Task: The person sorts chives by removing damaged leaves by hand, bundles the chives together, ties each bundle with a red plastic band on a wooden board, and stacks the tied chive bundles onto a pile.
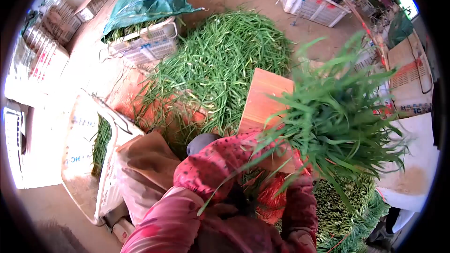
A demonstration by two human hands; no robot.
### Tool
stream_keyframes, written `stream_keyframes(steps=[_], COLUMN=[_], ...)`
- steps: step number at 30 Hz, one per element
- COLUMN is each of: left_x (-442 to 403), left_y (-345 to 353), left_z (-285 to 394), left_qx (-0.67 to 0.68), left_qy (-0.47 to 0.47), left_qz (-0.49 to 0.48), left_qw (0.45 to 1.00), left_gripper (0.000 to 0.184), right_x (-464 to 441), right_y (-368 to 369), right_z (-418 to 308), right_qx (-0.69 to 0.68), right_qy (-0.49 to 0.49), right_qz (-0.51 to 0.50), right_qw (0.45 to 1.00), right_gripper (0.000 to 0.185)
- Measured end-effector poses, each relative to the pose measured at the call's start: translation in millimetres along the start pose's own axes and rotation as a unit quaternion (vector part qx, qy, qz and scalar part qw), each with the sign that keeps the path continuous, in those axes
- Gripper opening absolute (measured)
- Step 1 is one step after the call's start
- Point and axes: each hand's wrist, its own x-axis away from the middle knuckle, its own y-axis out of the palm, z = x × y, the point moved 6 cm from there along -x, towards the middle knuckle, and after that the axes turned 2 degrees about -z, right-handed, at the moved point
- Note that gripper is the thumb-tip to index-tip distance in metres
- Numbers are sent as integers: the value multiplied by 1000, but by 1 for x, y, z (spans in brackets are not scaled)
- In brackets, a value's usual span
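A large bunch of long, flat green leaves, like garlic chives [335,119], is held up at the right and slightly blurred. My right hand [303,170] is at its lower end, closed round it, with the fingers mostly covered by leaves. My left sleeve [220,159], red with dark spots, reaches across to the same bunch. Leaves hide my left hand, so its grip does not show. A wooden board [263,96] stands tilted just left of the bunch. Below my right sleeve lie packed bundles of chives [340,206], their cut ends facing up.
A big heap of loose chives [229,61] covers the floor ahead. Behind it stands a white crate [147,47] under a green sack [152,0]. More crates [314,2] stand at the back right. An open white container [82,154] with chives is at my left.
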Motion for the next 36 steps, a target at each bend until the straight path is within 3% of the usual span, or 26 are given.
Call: stream_keyframes(steps=[3, 5, 7, 8, 9, 10, 12, 13, 15, 16, 18, 19, 20, 22, 23, 26, 31, 32, 33, 34, 35, 36], left_x=[-15, -19, -6, -2, -1, 9, 19, 24, 27, 30, 27, 25, 31, 37, 41, 41, 32, 27, 20, 12, 6, 1], left_y=[-27, -15, 21, 35, 38, 47, 52, 56, 53, 55, 35, 31, 42, 56, 62, 66, 52, 45, 36, 24, 23, 21], left_z=[3, -5, -18, -35, -42, -60, -82, -93, -113, -112, -100, -80, -78, -60, -51, -49, -62, -58, -50, -52, -52, -47], left_qx=[-58, -25, 168, 121, 234, 315, 366, 367, 232, 233, -53, -94, -94, -349, -369, -398, -355, -230, -99, -96, -12, 74], left_qy=[-27, -9, 86, -10, -36, -155, -207, -210, -211, -215, -151, -167, -169, -140, -210, -231, -197, -171, -143, -148, -134, -117], left_qz=[29, -68, -234, -316, -309, -324, -295, -304, -251, -254, -174, -183, -184, -144, -175, -126, -183, -214, -240, -237, -317, -390], left_qw=[998, 997, 954, 941, 921, 878, 858, 854, 916, 914, 972, 964, 964, 916, 889, 879, 895, 934, 955, 955, 939, 911], left_gripper=[51, 47, 56, 54, 53, 53, 60, 60, 64, 64, 83, 99, 99, 105, 109, 103, 88, 83, 78, 78, 74, 71], right_x=[11, 18, 20, 20, 20, 19, 14, 16, 20, 23, 30, 27, 22, 13, 5, -7, -9, -9, -9, -7, -2, -4], right_y=[-7, -9, -2, 5, 13, 22, 48, 53, 52, 48, 28, 21, 22, 15, 19, 19, 3, -3, -10, -15, -23, -27], right_z=[2, 5, 4, 4, 6, 13, 30, 32, 30, 27, 34, 32, 32, 21, 16, 12, -29, -37, -53, -69, -85, -96], right_qx=[37, 23, -62, -128, -202, -207, -258, -263, -234, -237, -302, -343, -343, -312, -336, -308, -268, -268, -220, -172, -159, -158], right_qy=[-3, 0, -25, -51, -88, -79, 9, 15, 5, 11, 108, 40, 42, 5, 18, 10, -103, -101, -179, -256, -323, -324], right_qz=[-23, -31, 1, 37, 86, 99, 15, 21, 71, 71, 174, 232, 231, 292, 277, 247, 205, 203, 198, 188, 235, 227], right_qw=[999, 999, 998, 990, 972, 970, 966, 965, 970, 969, 931, 909, 909, 904, 900, 919, 936, 936, 938, 933, 903, 905], right_gripper=[59, 58, 57, 57, 58, 58, 49, 49, 39, 39, 30, 28, 28, 26, 23, 21, 16, 16, 14, 13, 11, 11])
